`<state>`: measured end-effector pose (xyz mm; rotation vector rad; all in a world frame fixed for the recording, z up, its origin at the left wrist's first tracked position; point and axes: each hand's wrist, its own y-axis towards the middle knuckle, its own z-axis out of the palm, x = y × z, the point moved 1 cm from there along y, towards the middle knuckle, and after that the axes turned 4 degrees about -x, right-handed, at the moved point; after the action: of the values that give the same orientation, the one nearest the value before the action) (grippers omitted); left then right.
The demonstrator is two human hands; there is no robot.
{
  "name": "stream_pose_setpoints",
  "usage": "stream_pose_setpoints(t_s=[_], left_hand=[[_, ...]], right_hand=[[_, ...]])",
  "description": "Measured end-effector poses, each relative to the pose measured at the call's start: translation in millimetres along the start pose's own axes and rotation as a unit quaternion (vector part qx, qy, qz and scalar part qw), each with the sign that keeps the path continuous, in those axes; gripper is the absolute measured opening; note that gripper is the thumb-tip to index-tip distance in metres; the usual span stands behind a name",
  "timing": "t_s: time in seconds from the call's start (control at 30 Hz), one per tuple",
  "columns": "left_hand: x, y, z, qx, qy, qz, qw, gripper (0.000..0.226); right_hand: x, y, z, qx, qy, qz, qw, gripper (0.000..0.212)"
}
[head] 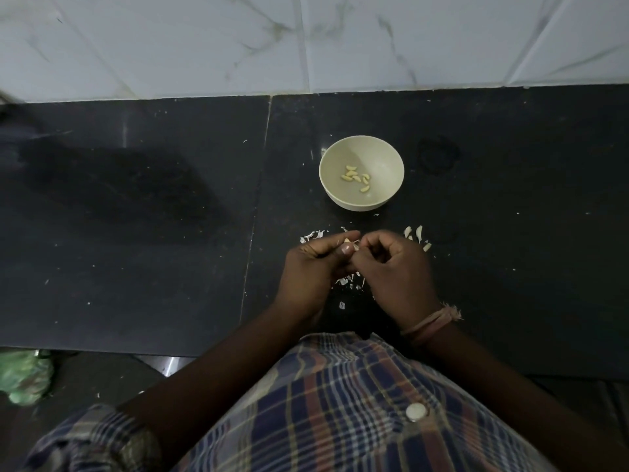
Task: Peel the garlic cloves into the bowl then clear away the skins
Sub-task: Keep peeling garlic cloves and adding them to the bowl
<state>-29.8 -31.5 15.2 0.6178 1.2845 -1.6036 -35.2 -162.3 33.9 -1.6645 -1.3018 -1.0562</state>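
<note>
A pale round bowl (381,195) stands on the black counter and holds several peeled garlic cloves (355,178). Just in front of it my two hands meet over the counter. My left hand (311,270) holds a small garlic clove (452,240) between thumb and fingers. The curled fingers of my right hand (394,270) pinch at the same clove's tip. Most of the clove is hidden by the fingers. White skins (350,282) lie scattered under and around my hands, and several unpeeled cloves (417,235) lie to the right of the fingers.
The black counter (136,233) runs left and right, with a seam left of my hands. A white marbled tile wall (306,42) rises behind it. A green crumpled bag (23,376) lies below the counter's front edge at the left.
</note>
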Motion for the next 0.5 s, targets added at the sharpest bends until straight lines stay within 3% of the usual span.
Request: stream_pose_setpoints(t_s=[0.23,0.5], left_hand=[[-3.1,2.1,4.5,0.043,-0.072,-0.070,0.994,0.023],[-3.6,2.4,5.9,0.045,-0.085,-0.059,0.994,0.021]], right_hand=[[3.3,-0.8,-3.2,0.016,0.152,0.106,0.983,0.009],[-4.0,-1.1,-3.0,0.005,0.038,0.028,0.999,0.010]])
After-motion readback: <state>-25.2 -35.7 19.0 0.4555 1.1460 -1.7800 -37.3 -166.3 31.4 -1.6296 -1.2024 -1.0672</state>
